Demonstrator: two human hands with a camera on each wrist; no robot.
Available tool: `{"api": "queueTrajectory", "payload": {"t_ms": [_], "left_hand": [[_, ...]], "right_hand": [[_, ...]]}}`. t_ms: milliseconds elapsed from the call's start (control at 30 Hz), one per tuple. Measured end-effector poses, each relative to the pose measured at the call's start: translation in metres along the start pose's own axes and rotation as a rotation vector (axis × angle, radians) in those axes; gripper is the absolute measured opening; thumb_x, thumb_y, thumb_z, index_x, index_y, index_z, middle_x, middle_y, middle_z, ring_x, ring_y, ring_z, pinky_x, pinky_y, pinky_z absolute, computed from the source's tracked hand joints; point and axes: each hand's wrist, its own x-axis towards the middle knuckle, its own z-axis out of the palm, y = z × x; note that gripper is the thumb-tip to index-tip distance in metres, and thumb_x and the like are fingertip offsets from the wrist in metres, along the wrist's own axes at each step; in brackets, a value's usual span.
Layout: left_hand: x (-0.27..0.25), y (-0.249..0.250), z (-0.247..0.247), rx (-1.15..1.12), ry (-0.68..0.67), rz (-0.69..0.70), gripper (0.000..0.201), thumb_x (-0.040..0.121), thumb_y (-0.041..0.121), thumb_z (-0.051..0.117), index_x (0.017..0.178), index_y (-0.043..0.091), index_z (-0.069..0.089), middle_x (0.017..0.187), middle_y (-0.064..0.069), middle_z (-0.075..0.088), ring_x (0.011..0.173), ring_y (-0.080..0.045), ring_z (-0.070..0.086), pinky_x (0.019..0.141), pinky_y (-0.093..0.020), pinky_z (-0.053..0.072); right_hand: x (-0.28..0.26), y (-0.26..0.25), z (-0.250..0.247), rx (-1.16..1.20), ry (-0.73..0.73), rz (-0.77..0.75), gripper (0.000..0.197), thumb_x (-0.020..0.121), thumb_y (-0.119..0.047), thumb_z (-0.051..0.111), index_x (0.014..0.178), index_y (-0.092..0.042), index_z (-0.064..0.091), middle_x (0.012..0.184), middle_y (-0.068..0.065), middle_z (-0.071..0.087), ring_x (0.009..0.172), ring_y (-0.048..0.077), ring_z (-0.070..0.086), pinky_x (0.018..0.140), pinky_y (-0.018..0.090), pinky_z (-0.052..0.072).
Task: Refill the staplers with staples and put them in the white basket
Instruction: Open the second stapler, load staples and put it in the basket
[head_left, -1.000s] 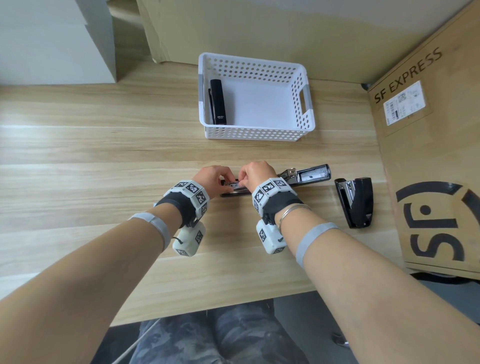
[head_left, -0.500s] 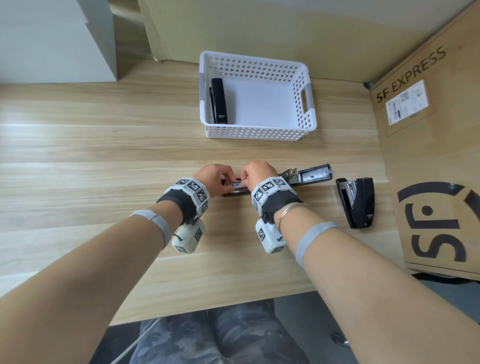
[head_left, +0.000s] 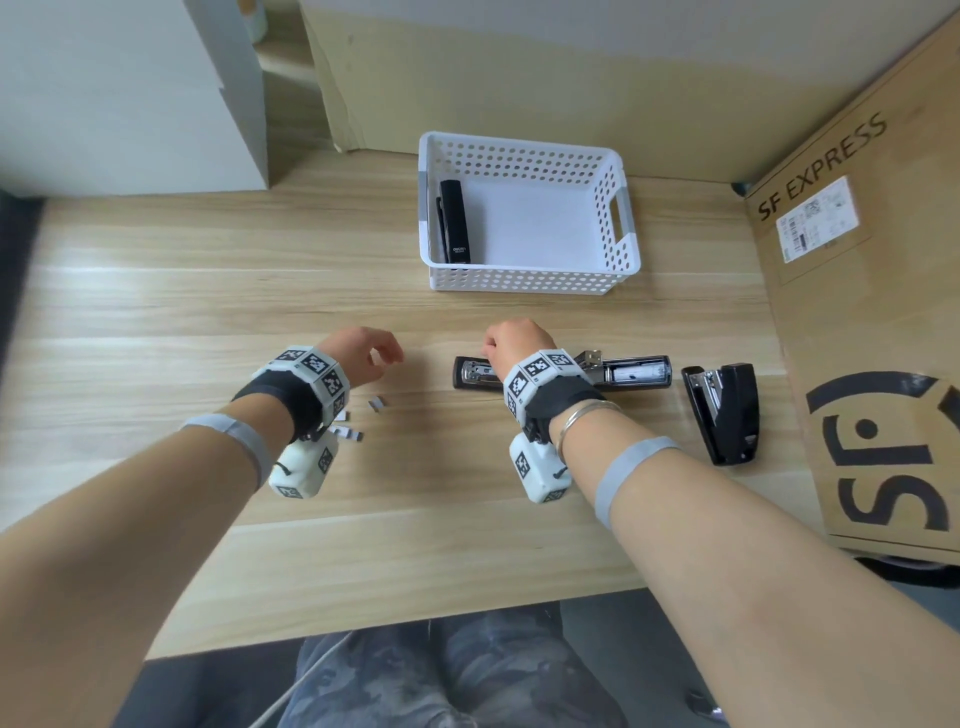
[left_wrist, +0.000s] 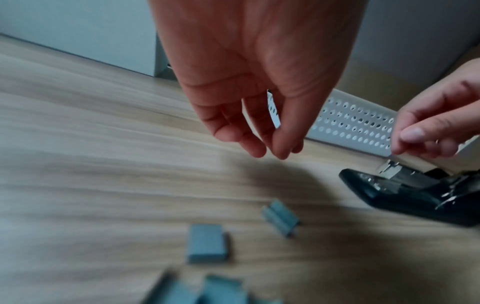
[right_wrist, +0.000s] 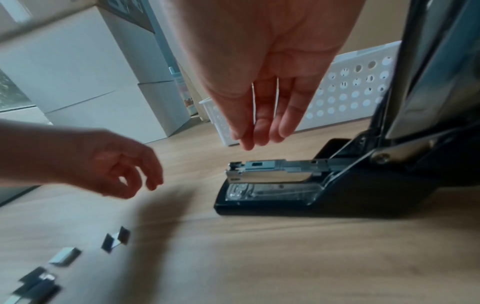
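A black stapler (head_left: 631, 372) lies flipped fully open on the wooden table, its metal magazine (right_wrist: 270, 171) exposed. My right hand (head_left: 491, 345) hovers just over the magazine's front end, fingers straight and empty (right_wrist: 257, 137). My left hand (head_left: 387, 358) hangs to the left of the stapler, fingers loosely curled and holding nothing (left_wrist: 272, 148). Short staple strips (head_left: 376, 404) lie on the table beneath it, also seen in the left wrist view (left_wrist: 206, 242). A second black stapler (head_left: 722, 410) sits to the right. The white basket (head_left: 618, 262) holds one black stapler (head_left: 453, 221).
A large SF Express cardboard box (head_left: 857, 312) stands along the right side, close to the second stapler. White boxes (head_left: 119, 93) stand at the back left. The table's front edge (head_left: 415, 618) runs just above my knees.
Both hands were together on the open stapler's magazine. My left hand has let go and swung left over the loose staple strips. My right hand has lifted slightly off the magazine.
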Motion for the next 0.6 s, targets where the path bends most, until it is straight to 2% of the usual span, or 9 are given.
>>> {"api": "queueTrajectory", "payload": {"t_ms": [67,167,233,367,500,533,600], "left_hand": [[-0.011,-0.009,0.0,0.055,-0.044,-0.025,0.031,0.079,0.002,0.055,0.106,0.013,0.065,0.112,-0.006,0.067,0.082,-0.015,0.054,0.081,-0.022,0.043],[-0.02,-0.013,0.005,0.111,-0.148,-0.053,0.032,0.08,0.01,0.063,0.112,0.014,0.062,0.115,-0.006,0.065,0.102,-0.022,0.06,0.092,-0.03,0.046],[-0.022,-0.012,0.011,0.144,-0.164,-0.037,0.031,0.081,0.011,0.062,0.112,0.013,0.063,0.115,-0.007,0.064,0.106,-0.025,0.059,0.091,-0.03,0.046],[-0.015,-0.01,0.022,0.147,-0.127,0.001,0.021,0.079,0.012,0.062,0.099,0.011,0.067,0.109,-0.012,0.063,0.099,-0.028,0.059,0.083,-0.031,0.046],[-0.003,0.004,0.026,0.063,-0.038,0.044,0.019,0.08,0.013,0.063,0.099,0.009,0.066,0.106,-0.012,0.058,0.091,-0.027,0.057,0.085,-0.032,0.045],[-0.001,0.011,0.025,0.022,-0.01,0.071,0.018,0.082,0.013,0.062,0.099,0.008,0.064,0.104,-0.01,0.057,0.087,-0.025,0.056,0.084,-0.033,0.046],[0.006,0.026,0.022,-0.064,0.042,0.146,0.013,0.083,0.01,0.061,0.096,0.007,0.061,0.098,-0.008,0.06,0.083,-0.023,0.058,0.08,-0.033,0.049]], "right_hand": [[-0.003,-0.005,0.004,-0.01,0.003,-0.001,0.026,0.096,-0.012,0.046,0.102,-0.006,0.07,0.102,0.015,0.071,0.095,0.032,0.067,0.076,0.031,0.053],[-0.005,-0.01,0.009,-0.021,-0.001,-0.002,0.028,0.097,-0.016,0.045,0.103,-0.007,0.07,0.103,0.014,0.07,0.095,0.032,0.066,0.074,0.03,0.051],[-0.005,-0.013,0.011,-0.014,0.005,-0.009,0.027,0.097,-0.018,0.045,0.102,-0.008,0.07,0.103,0.013,0.069,0.095,0.031,0.065,0.07,0.028,0.047],[-0.006,-0.015,0.011,-0.012,0.017,-0.025,0.025,0.096,-0.017,0.045,0.097,-0.009,0.069,0.102,0.012,0.069,0.093,0.03,0.065,0.066,0.027,0.042],[-0.005,-0.008,0.008,0.028,0.035,0.008,0.023,0.093,-0.01,0.045,0.087,-0.01,0.068,0.09,0.01,0.068,0.077,0.027,0.058,0.062,0.027,0.041],[-0.004,-0.005,0.007,0.057,0.038,0.016,0.023,0.093,-0.01,0.046,0.087,-0.012,0.068,0.089,0.009,0.068,0.079,0.028,0.06,0.063,0.029,0.045],[-0.002,0.0,0.003,0.148,0.035,0.013,0.024,0.095,-0.014,0.047,0.094,-0.011,0.07,0.096,0.008,0.071,0.089,0.028,0.065,0.075,0.031,0.05]]}}
